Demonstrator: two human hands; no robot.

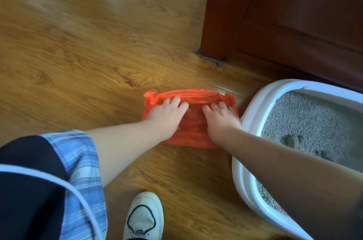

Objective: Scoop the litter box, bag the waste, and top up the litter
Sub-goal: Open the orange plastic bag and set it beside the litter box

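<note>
Prep work: your left hand (167,115) and right hand (221,120) press flat and spread on the orange plastic bag (194,124), parked just beside the litter box (253,110), probably for short scoop trips.

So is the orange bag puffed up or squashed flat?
Squashed flat. The orange bag lies low on the wooden floor, and the left grip and right grip press down on top of it.
</note>
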